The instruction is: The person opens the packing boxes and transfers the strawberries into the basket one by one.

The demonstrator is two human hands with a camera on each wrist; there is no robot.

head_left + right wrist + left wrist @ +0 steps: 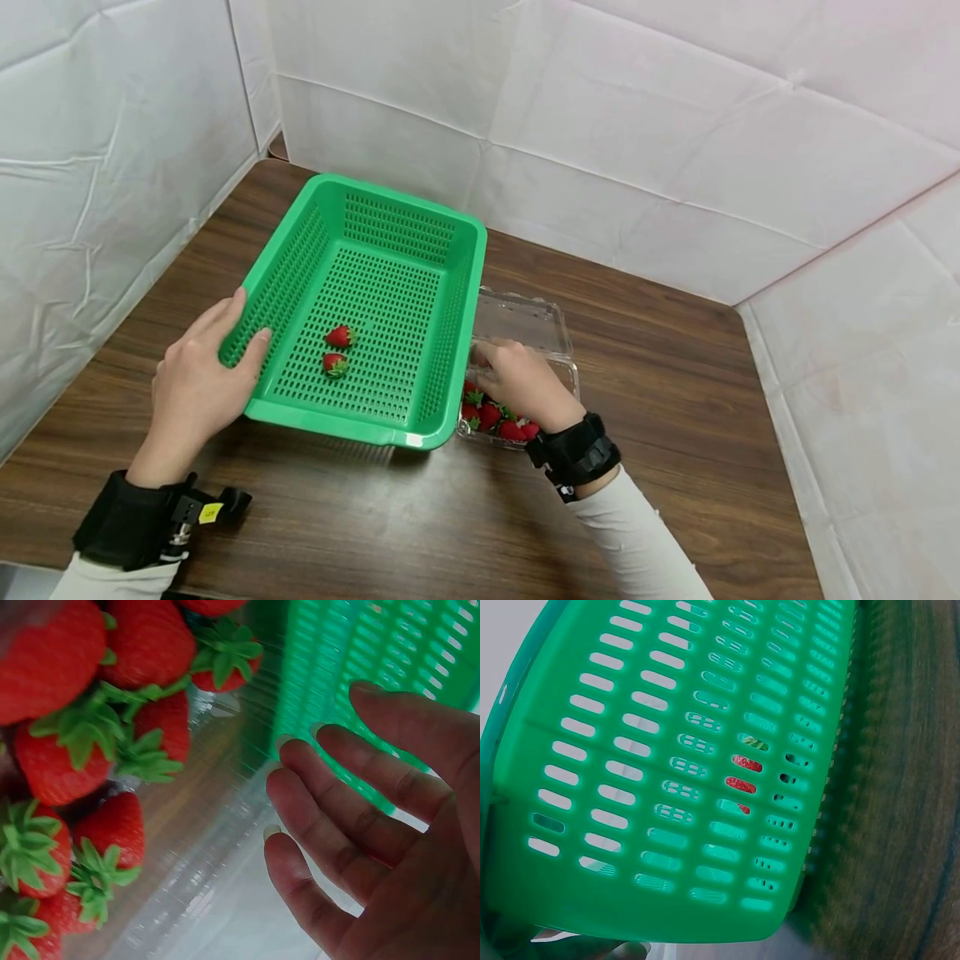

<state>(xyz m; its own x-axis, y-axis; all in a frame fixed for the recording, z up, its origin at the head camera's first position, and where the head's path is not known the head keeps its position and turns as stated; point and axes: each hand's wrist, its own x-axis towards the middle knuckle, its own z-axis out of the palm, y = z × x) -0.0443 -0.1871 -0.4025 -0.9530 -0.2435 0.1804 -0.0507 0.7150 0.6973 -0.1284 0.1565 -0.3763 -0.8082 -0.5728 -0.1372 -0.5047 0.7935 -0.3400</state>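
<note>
My left hand (202,371) grips the left rim of a green perforated plastic basket (322,421), thumb over the edge. Two red strawberries (339,337) with green leaves lie on the basket's floor. In the left wrist view, red strawberry patches (741,784) show through the side slots, and only dark bits of the hand appear at the bottom. My right hand (525,382) is over a clear plastic clamshell box (567,373) holding several strawberries (490,415). The right wrist view shows this hand (427,877) with fingers apart and nothing held, beside the strawberries (112,832).
The clamshell's lid (517,321) lies folded back behind its box. The basket's right wall overlaps the box's left side. Everything is on a dark wooden table (675,400). White sheeting (600,142) hangs along the back and both sides.
</note>
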